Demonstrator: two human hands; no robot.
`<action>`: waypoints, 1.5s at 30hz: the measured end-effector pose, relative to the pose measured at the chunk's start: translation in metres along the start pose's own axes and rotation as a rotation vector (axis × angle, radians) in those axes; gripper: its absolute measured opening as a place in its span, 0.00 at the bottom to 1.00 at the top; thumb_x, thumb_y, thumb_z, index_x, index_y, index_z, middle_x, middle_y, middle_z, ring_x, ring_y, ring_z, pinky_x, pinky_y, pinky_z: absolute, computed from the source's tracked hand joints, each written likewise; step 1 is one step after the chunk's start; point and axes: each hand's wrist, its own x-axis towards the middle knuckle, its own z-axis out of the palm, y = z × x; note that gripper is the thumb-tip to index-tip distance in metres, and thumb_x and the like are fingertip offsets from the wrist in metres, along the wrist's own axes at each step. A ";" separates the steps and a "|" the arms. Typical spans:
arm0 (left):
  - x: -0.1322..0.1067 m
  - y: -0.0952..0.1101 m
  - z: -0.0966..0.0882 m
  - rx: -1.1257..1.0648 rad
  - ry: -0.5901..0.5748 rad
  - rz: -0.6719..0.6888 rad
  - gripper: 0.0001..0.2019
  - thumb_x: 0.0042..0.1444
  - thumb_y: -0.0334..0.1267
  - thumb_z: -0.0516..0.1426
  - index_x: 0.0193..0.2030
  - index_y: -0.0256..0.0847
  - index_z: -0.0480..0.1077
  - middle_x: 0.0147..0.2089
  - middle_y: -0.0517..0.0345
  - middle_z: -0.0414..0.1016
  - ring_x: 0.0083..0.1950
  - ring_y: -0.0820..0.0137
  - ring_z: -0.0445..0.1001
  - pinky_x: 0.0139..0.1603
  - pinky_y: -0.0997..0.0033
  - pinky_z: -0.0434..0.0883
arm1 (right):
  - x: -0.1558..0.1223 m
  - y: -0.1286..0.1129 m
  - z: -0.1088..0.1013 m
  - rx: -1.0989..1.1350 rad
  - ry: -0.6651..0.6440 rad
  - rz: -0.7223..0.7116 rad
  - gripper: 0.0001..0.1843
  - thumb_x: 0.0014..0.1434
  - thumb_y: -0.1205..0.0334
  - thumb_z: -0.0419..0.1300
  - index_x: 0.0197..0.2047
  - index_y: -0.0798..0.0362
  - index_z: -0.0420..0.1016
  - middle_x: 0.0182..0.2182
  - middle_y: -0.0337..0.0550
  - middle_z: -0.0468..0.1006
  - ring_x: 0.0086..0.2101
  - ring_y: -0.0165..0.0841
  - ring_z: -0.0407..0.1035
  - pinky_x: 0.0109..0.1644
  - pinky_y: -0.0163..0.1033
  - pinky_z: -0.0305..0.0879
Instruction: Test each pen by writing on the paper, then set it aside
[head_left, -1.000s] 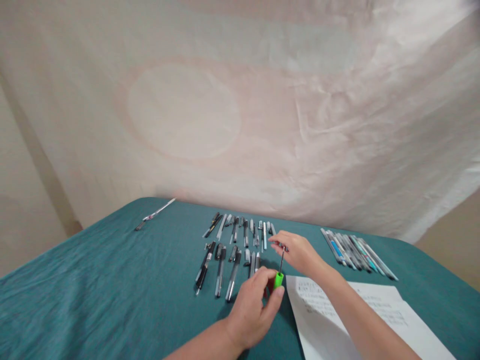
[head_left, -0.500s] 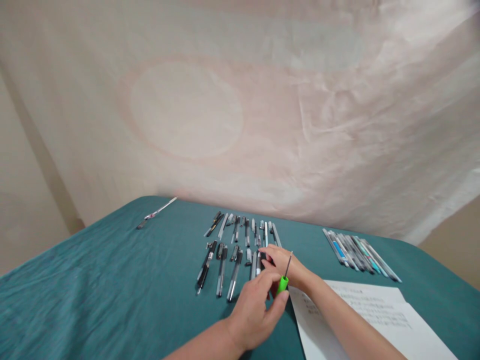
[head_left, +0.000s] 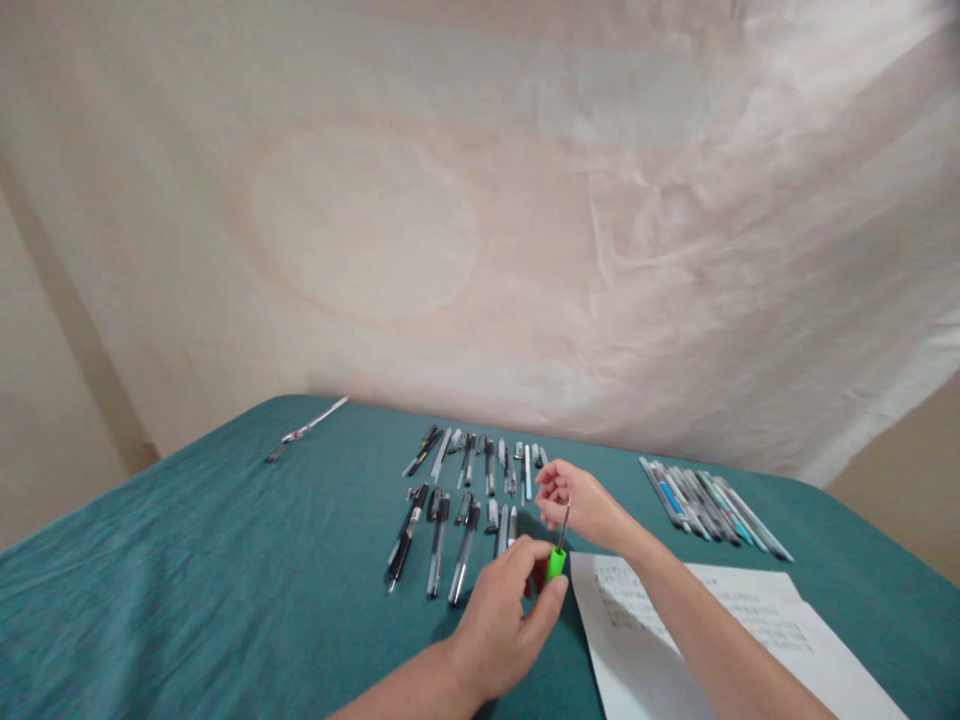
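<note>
Green-handled tool [head_left: 556, 562] sits pinched in the left hand [head_left: 501, 622], shaft up beside the right hand [head_left: 585, 505]. Right fingers curl, contents unclear; steady alignment seems needed.

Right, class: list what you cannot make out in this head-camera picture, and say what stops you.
The green-handled tool: its lower end is hidden by the left hand; head view.
The right hand: whether its fingertips pinch anything is too small to tell.
The paper sheet: print too small and blurred; its near end is cut off by the bottom edge.
The rows of pens: markings too small.
</note>
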 end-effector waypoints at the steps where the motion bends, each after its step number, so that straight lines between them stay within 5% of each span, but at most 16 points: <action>1: 0.000 0.000 0.000 -0.004 0.001 -0.003 0.06 0.59 0.36 0.48 0.40 0.39 0.63 0.33 0.57 0.65 0.33 0.71 0.63 0.35 0.72 0.61 | 0.000 -0.004 -0.006 0.106 0.005 0.010 0.12 0.52 0.65 0.55 0.40 0.53 0.60 0.28 0.36 0.71 0.23 0.26 0.69 0.24 0.32 0.66; 5: 0.000 -0.001 0.001 -0.016 0.013 -0.011 0.06 0.60 0.36 0.48 0.41 0.39 0.63 0.33 0.57 0.65 0.33 0.71 0.62 0.35 0.72 0.61 | -0.005 -0.026 -0.034 0.469 0.034 0.026 0.16 0.49 0.58 0.62 0.37 0.52 0.61 0.29 0.36 0.71 0.25 0.26 0.68 0.25 0.33 0.66; 11: 0.000 0.000 0.000 -0.028 0.018 -0.009 0.06 0.60 0.36 0.49 0.40 0.39 0.63 0.33 0.57 0.65 0.33 0.71 0.62 0.35 0.72 0.61 | -0.018 -0.056 -0.057 0.503 0.053 0.005 0.14 0.51 0.58 0.63 0.37 0.54 0.64 0.31 0.41 0.73 0.26 0.26 0.66 0.24 0.31 0.65; 30: 0.000 -0.002 0.002 -0.024 0.020 -0.030 0.04 0.59 0.36 0.49 0.38 0.39 0.62 0.32 0.58 0.65 0.32 0.71 0.62 0.34 0.72 0.60 | -0.025 -0.071 -0.056 0.380 0.055 0.014 0.12 0.50 0.57 0.63 0.35 0.56 0.70 0.22 0.36 0.70 0.22 0.24 0.63 0.24 0.31 0.63; 45: 0.000 -0.002 0.002 -0.037 0.038 -0.039 0.05 0.59 0.36 0.49 0.39 0.39 0.62 0.33 0.57 0.65 0.32 0.70 0.63 0.34 0.72 0.61 | -0.028 -0.065 -0.049 0.387 -0.169 0.057 0.15 0.51 0.59 0.63 0.41 0.55 0.68 0.27 0.36 0.68 0.25 0.24 0.64 0.25 0.29 0.64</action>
